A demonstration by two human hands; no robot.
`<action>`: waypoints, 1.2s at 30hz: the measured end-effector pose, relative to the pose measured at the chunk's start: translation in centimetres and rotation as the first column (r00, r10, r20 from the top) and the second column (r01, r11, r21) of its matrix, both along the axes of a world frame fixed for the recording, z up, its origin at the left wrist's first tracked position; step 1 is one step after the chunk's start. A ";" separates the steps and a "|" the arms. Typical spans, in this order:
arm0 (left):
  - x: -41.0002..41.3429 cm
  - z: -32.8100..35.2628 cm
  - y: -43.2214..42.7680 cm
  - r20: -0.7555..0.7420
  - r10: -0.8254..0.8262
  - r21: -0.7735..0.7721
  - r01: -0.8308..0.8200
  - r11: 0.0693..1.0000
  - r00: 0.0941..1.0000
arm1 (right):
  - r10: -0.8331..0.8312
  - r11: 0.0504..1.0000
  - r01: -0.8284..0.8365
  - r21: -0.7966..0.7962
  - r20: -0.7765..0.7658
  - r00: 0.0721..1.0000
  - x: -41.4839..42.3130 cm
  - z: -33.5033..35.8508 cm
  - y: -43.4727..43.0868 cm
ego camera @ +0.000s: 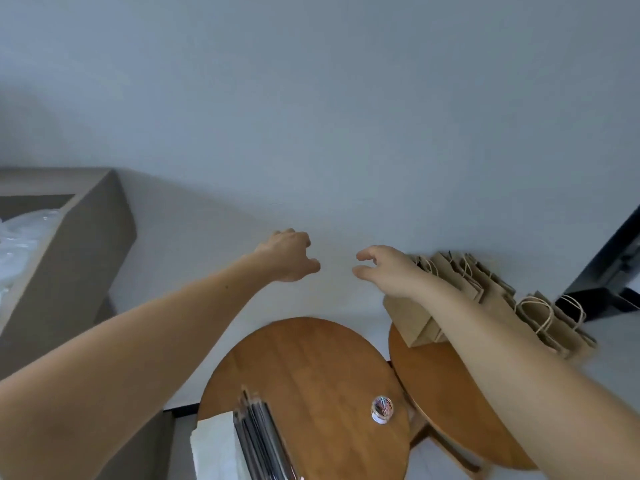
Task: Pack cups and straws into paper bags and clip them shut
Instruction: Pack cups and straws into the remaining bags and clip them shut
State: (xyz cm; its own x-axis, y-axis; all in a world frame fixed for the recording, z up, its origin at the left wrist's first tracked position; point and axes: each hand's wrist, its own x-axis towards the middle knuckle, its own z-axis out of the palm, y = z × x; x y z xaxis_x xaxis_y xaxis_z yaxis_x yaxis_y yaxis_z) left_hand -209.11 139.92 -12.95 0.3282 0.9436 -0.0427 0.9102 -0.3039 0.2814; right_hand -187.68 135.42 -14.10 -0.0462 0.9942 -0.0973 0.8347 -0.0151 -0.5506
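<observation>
Both my arms reach forward over two round wooden tables. My left hand (289, 256) hangs in the air with loosely curled fingers and holds nothing. My right hand (384, 268) is beside it, thumb and fingers loosely curved, also holding nothing. Several brown paper bags (485, 292) with twine handles lie in a row on the right table (446, 393), just right of my right hand and partly under my forearm. On the left table (311, 368) lie a bundle of dark straws (259, 434) and a small clear jar of coloured paper clips (382, 408). No cups are in view.
A large cardboard box (69, 258) with clear plastic inside stands at the left. White paper (216, 445) lies under the straws. A dark piece of furniture (609, 271) is at the right edge. A pale wall fills the upper view.
</observation>
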 end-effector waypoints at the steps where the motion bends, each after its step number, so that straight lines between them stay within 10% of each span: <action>1: 1.3 -0.6 0.8 -0.003 -0.023 -0.016 0.023 1.000 1.000 | -0.024 0.999 0.024 -0.025 -0.003 1.000 1.2 -0.8 0.0; 15: 23.9 -6.3 5.4 0.034 -0.350 -0.115 0.352 0.929 0.936 | -0.373 0.916 0.382 -0.123 0.090 0.924 20.9 -7.1 -3.4; 36: 47.5 -18.4 4.9 -0.081 -0.290 -0.304 0.253 0.918 0.954 | -0.498 0.815 0.569 -0.104 0.374 0.782 48.5 -22.7 -1.5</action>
